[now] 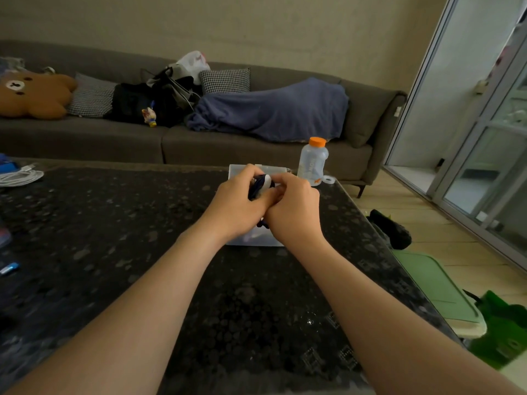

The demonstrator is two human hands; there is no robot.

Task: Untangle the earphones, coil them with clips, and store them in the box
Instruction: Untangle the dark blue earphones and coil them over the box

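Two hands meet over one clear box [254,239] on dark surface [114,223]. Left hand [236,203] grip: fingers curled round dark earphones [260,186], one bundle, held just above box. Right hand [293,212] grip: fingertips pinch same bundle from right side; hands touching. One white piece in bundle; clip or earbud, cannot tell. One bottle [312,162], orange cap, upright beside box's far right corner. One white cable [20,176] at surface's left edge. Sofa [228,149] behind: one bear [34,94], two checked cushions [91,95] [225,80], one blue blanket [273,109].
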